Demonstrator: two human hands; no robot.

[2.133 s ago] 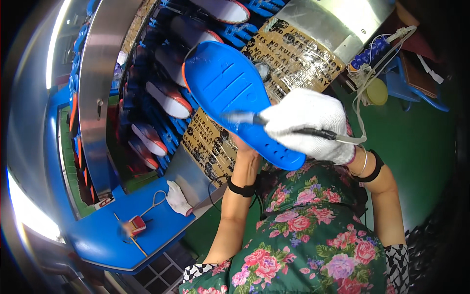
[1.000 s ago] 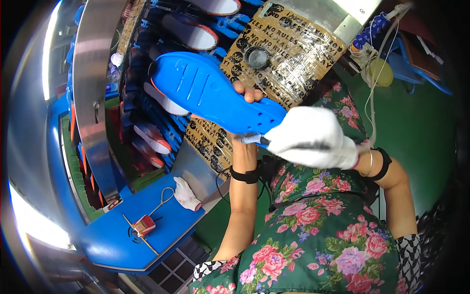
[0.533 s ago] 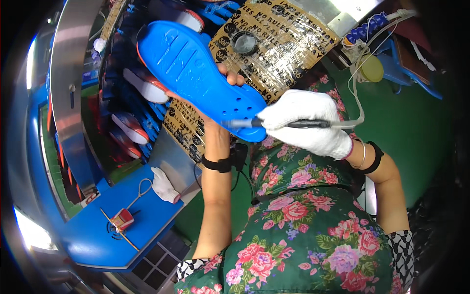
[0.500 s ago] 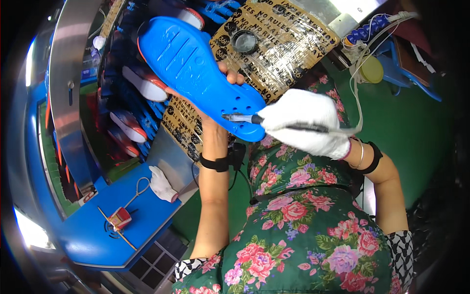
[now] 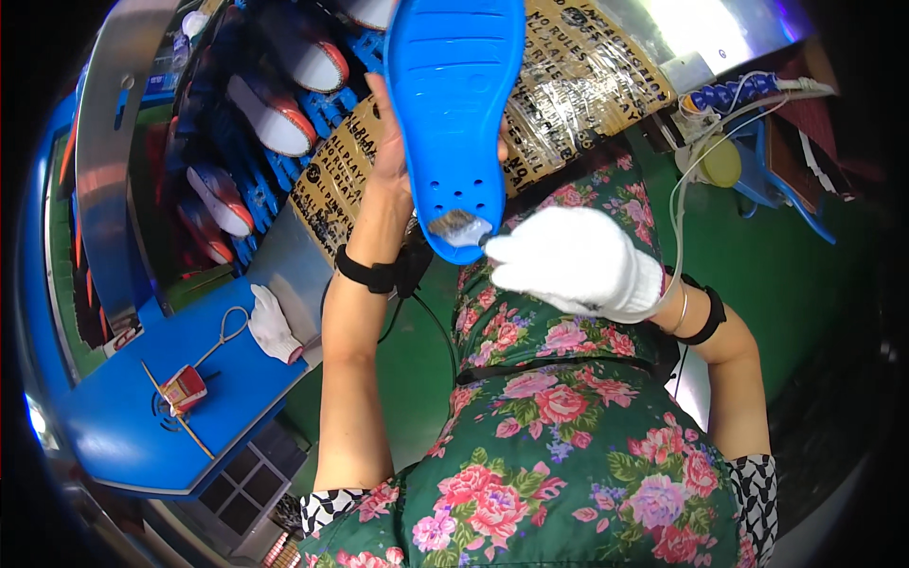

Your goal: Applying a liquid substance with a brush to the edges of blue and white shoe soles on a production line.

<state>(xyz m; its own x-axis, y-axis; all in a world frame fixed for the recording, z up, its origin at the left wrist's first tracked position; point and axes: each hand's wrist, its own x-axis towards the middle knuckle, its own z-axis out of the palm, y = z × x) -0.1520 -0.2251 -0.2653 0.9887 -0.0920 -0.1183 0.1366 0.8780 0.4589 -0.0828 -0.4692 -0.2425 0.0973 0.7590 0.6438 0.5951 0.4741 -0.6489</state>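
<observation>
A bright blue shoe sole (image 5: 454, 104) stands nearly upright in the view, its moulded grooves at the top and several small holes lower down. My bare left hand (image 5: 390, 142) holds it from behind, fingers and thumb showing at its two sides. In a white knit glove, my right hand (image 5: 573, 263) is closed on a brush. The brush's bristles (image 5: 461, 229) lie splayed and wet-looking against the sole's lower end. Most of the brush handle is hidden by the glove.
Behind the sole is a bench covered in brown printed tape (image 5: 597, 57). Shoes with white soles (image 5: 275, 115) sit on a blue rack at left. A white glove (image 5: 275, 325) and a small red box (image 5: 183, 389) lie on a blue table (image 5: 237, 431). A pale tube (image 5: 677, 222) hangs at right.
The sole has turned more upright and moved right, now covering the black cup on the bench. The bristles have spread out flat on its lower end. My right hand has shifted slightly.
</observation>
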